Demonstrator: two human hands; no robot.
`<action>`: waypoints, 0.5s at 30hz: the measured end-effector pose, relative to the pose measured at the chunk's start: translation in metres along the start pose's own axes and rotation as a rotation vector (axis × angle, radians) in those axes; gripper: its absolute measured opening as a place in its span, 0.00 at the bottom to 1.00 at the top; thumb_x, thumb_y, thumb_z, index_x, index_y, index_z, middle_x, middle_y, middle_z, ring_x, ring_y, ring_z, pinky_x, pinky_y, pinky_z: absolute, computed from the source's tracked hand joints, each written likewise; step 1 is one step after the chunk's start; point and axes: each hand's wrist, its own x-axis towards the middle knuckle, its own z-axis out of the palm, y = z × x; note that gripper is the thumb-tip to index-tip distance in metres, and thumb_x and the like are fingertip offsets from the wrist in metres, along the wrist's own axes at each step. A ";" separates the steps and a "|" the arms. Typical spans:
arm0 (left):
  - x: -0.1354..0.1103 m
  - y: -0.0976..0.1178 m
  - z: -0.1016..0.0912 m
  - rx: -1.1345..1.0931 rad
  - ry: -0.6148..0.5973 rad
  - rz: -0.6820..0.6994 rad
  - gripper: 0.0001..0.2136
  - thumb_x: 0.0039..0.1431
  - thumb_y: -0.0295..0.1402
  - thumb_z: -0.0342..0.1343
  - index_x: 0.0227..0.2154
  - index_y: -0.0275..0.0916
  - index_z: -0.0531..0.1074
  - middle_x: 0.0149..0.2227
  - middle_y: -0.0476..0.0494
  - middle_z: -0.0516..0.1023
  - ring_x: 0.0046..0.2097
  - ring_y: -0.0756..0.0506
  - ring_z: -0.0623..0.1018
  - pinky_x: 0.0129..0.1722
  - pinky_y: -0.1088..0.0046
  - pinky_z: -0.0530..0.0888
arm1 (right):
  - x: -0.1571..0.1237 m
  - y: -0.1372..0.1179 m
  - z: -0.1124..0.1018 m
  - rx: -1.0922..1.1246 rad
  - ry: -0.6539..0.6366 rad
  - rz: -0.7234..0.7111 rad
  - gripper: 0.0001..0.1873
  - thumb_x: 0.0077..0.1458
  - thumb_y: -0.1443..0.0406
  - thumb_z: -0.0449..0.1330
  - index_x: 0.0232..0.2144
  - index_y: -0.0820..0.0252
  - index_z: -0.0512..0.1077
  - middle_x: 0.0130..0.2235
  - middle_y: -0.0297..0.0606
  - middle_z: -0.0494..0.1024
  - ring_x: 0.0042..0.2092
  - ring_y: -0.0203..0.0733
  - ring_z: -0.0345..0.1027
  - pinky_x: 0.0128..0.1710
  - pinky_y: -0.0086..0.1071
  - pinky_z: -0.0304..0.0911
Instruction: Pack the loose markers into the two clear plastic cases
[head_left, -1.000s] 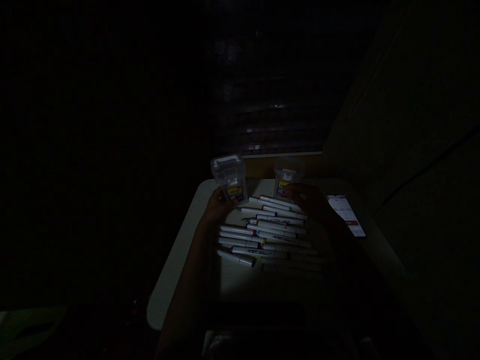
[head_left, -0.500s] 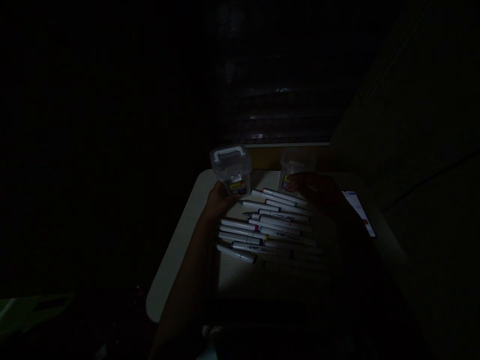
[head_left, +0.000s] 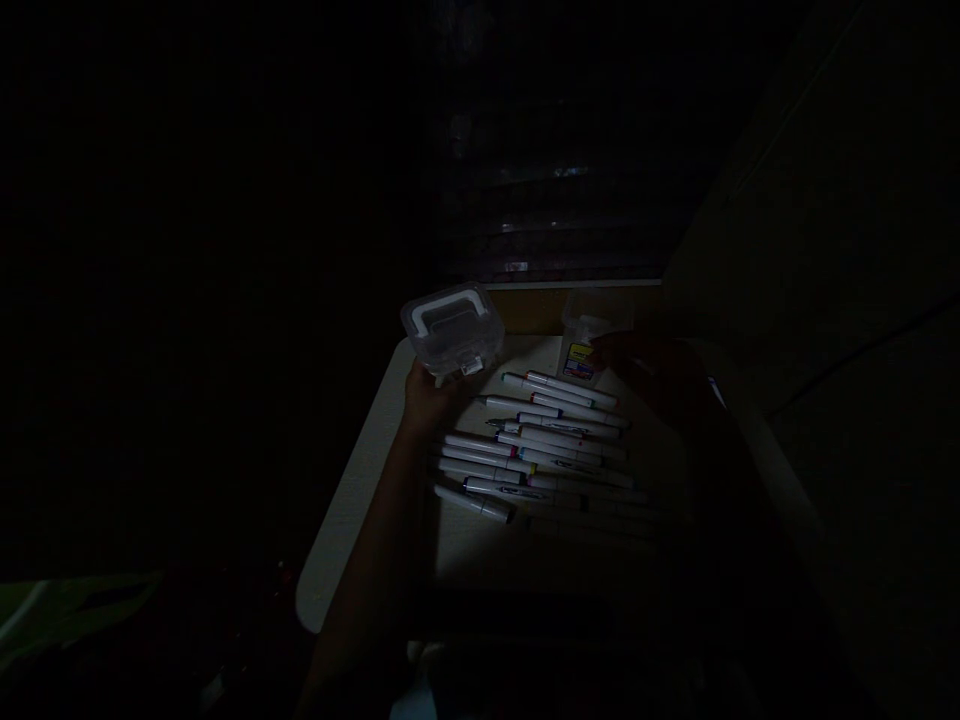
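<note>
My left hand (head_left: 429, 400) is closed around a clear plastic box (head_left: 454, 330) with a white carry handle on its lid. The box is tilted so that its lid faces me, and the hand partly disappears behind it. At the right, my right hand (head_left: 645, 368) is in deep shadow with its fingers apart, the tips near the front of a second clear box (head_left: 598, 318). Whether they touch it is too dark to tell. A yellow label shows on that box. Several white markers (head_left: 555, 430) with coloured cap ends lie across the table between my forearms.
A pale table (head_left: 360, 500) with rounded corners holds everything. The lit edge of a phone (head_left: 718, 392) shows beside my right arm, which covers most of it. A dark ridged surface (head_left: 555, 220) stands behind the table, and a wall (head_left: 840, 300) rises on the right.
The left box has tipped toward me, showing more lid and hiding its label. My right hand has shifted slightly right, uncovering more of the second box's label and covering most of the phone.
</note>
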 end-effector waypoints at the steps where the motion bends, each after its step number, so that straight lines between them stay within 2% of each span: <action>1: -0.002 0.003 0.000 0.003 0.018 0.028 0.30 0.35 0.38 0.71 0.44 0.38 0.68 0.49 0.39 0.74 0.54 0.36 0.72 0.59 0.52 0.66 | 0.000 -0.002 0.000 -0.017 0.031 -0.015 0.20 0.59 0.51 0.52 0.41 0.57 0.77 0.41 0.39 0.80 0.45 0.44 0.74 0.47 0.38 0.70; 3: -0.008 0.012 0.002 -0.013 0.035 0.088 0.31 0.34 0.40 0.71 0.45 0.39 0.68 0.49 0.40 0.73 0.55 0.36 0.71 0.59 0.54 0.66 | -0.001 -0.007 -0.001 -0.049 0.079 -0.073 0.19 0.60 0.53 0.53 0.43 0.55 0.76 0.43 0.39 0.80 0.46 0.43 0.74 0.48 0.39 0.70; 7: -0.023 0.032 0.009 0.002 -0.058 0.181 0.34 0.36 0.41 0.70 0.50 0.42 0.66 0.53 0.40 0.68 0.58 0.37 0.68 0.56 0.60 0.69 | -0.004 -0.020 -0.001 -0.095 0.093 -0.223 0.22 0.59 0.53 0.54 0.53 0.52 0.69 0.54 0.39 0.73 0.55 0.46 0.68 0.51 0.41 0.68; 10: -0.033 0.045 0.017 0.025 -0.175 0.268 0.33 0.38 0.39 0.70 0.50 0.43 0.68 0.52 0.42 0.68 0.57 0.38 0.68 0.55 0.62 0.70 | -0.006 -0.030 0.003 -0.169 0.075 -0.293 0.27 0.60 0.52 0.52 0.60 0.47 0.60 0.63 0.34 0.62 0.64 0.50 0.55 0.60 0.47 0.60; 12: -0.038 0.051 0.021 0.015 -0.236 0.292 0.32 0.39 0.37 0.69 0.51 0.44 0.69 0.52 0.42 0.68 0.57 0.38 0.69 0.55 0.62 0.70 | -0.008 -0.035 0.007 -0.214 0.063 -0.330 0.27 0.61 0.51 0.49 0.62 0.43 0.56 0.66 0.31 0.56 0.67 0.50 0.48 0.65 0.50 0.52; 15: -0.042 0.057 0.023 -0.008 -0.302 0.264 0.32 0.38 0.35 0.70 0.51 0.44 0.70 0.51 0.42 0.69 0.56 0.38 0.69 0.54 0.61 0.70 | -0.010 -0.039 0.009 -0.232 0.097 -0.354 0.27 0.62 0.51 0.48 0.62 0.42 0.55 0.66 0.31 0.56 0.68 0.50 0.46 0.67 0.52 0.47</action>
